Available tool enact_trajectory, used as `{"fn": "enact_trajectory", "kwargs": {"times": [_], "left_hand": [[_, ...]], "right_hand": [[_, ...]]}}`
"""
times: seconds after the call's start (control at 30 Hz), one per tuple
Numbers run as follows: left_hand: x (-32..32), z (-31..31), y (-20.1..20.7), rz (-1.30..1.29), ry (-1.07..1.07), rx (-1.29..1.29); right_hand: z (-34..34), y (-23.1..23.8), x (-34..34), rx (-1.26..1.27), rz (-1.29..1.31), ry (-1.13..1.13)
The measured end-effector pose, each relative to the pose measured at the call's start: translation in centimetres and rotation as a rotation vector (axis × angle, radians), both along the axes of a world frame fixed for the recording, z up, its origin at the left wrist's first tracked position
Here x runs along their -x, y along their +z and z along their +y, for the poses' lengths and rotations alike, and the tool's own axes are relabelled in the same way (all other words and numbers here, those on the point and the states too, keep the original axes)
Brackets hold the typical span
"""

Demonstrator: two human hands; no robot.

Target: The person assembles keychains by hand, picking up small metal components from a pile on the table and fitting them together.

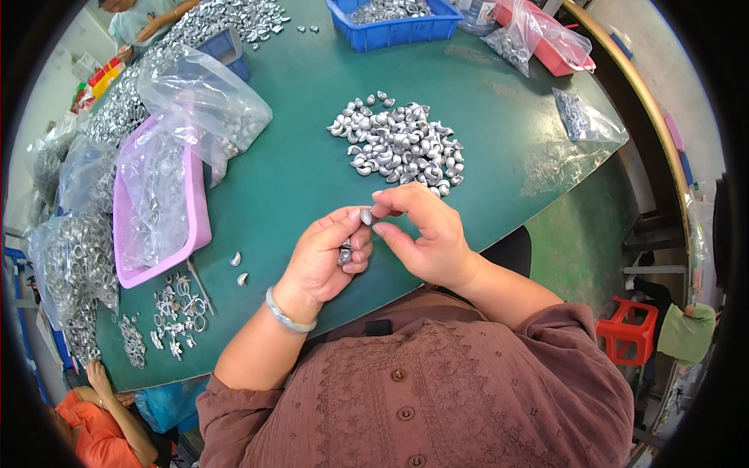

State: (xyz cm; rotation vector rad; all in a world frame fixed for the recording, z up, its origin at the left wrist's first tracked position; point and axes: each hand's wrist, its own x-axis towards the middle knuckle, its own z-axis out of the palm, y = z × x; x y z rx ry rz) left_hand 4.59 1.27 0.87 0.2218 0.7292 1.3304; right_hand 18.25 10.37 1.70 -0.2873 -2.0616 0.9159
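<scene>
My left hand (328, 249) is closed, pinching a small curved silver metal piece (366, 217) between thumb and forefinger. More silver pieces (344, 254) show under its curled lower fingers. From the other side, the thumb and fingers of my right hand (425, 238) come together at the edge of the pinched piece. Just beyond my hands a heap of similar curved silver pieces (406, 144) lies on the green table (296, 140). Two loose curved pieces (243, 279) rest left of my left forearm.
At left, a pink basket (204, 222) holds clear bags of metal parts. Ring-shaped parts (179, 312) lie near it. A blue bin (402, 35), a red basket (558, 66) and a bag of parts (581, 117) stand farther off. Co-workers sit far left and lower left; a red stool (628, 331) stands right.
</scene>
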Motion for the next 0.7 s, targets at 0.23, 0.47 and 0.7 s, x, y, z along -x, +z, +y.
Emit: {"fn": "enact_trajectory", "kwargs": {"times": [0.23,0.47,0.7], "left_hand": [[0.5,0.1,-0.9,-0.125,-0.002,-0.034],[0.8,0.3,0.0,-0.170,0.048,0.028],[4.3,0.6,4.2,0.003,0.116,-0.040]], "right_hand": [[0.2,0.4,0.4,-0.170,0.013,0.039],[0.5,1.1,0.8,-0.189,-0.005,0.092],[1.6,2.1,-0.5,-0.165,-0.010,-0.001]]}}
